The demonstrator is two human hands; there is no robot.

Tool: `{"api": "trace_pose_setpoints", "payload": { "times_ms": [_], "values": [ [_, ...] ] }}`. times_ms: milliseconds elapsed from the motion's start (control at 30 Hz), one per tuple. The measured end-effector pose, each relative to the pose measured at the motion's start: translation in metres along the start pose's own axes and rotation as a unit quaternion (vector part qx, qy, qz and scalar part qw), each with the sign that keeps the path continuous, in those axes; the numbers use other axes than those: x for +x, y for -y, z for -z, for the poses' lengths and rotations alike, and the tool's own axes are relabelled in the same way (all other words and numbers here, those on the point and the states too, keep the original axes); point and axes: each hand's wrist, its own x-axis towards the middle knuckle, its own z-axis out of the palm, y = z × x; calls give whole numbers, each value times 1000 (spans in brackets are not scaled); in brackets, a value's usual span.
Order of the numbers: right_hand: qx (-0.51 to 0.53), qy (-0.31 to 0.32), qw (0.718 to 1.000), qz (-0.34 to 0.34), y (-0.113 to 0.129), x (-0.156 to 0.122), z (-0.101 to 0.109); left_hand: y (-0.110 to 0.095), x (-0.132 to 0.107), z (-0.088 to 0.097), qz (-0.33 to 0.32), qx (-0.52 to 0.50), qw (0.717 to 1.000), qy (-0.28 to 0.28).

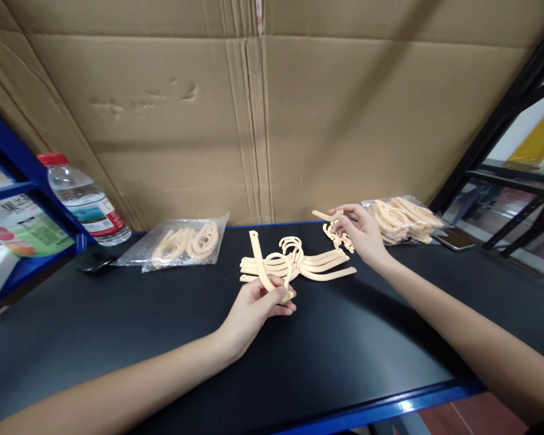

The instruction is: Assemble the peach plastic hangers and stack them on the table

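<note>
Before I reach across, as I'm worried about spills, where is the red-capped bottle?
In the head view, the red-capped bottle stands at the back left of the dark tabletop, between the blue shelf frame and the left-hand clear plastic bag.

My left hand (252, 311) and right hand (363, 234) are bare. My left arm (158, 383) and right arm (462, 317) are bare too, long and smooth, with thin wrists.

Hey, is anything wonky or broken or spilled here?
The cardboard at the back looks a bit battered: it has creases, and small dents toward the upper left. The bottle with the red cap seems to lean, but that may just be the camera's wide view. I don't see anything spilled.
</note>
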Motion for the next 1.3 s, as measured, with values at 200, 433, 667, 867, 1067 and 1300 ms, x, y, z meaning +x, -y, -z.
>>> {"api": "trace_pose_setpoints", "payload": {
  "times_ms": [200,433,667,867,1067,1300],
  "values": [
    [186,40,976,-106,43,-29,-18,4,2,2,-15,33,999,-10],
    [172,55,968,-174,40,-49,-34,4,2,3,-40,58,997,-14],
    [233,36,938,-255,42,-56,-41,1,1,3,-28,53,998,-13],
    [276,118,908,-292,38,-66,-48,1,2,4,-24,19,1000,-5],
    [234,149,922,-270,38,-72,-54,0,4,6,-14,15,1000,10],
    [221,171,927,-252,42,-72,-55,0,4,8,-14,-4,999,42]
  ]
}}
